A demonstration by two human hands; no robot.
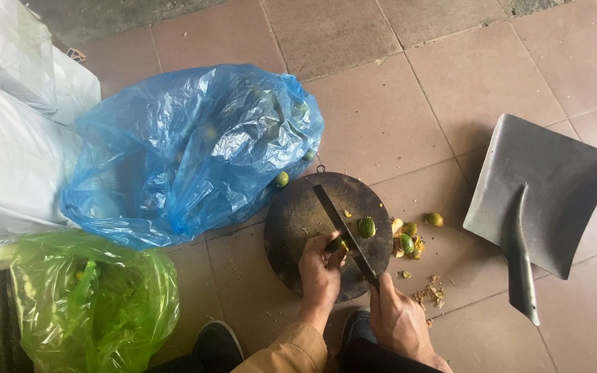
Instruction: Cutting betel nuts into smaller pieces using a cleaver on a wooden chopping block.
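Observation:
A dark round cutting board [298, 214] lies on the tiled floor. My left hand [320, 268] rests on its near part and pinches a small green fruit, mostly hidden under the fingers, against the board. My right hand [399, 316] grips the handle of a long dark knife [343, 231], whose blade lies across the board just right of the held fruit. Another small green fruit [367, 226] sits on the board to the right of the blade.
Cut fruit pieces and peel [409, 242] lie at the board's right edge. A metal shovel scoop [540, 200] lies at right. A blue plastic bag [188, 148] holding green fruits, a green bag [91, 300] and white sacks [15, 124] stand at left. My shoes [219, 342] are below.

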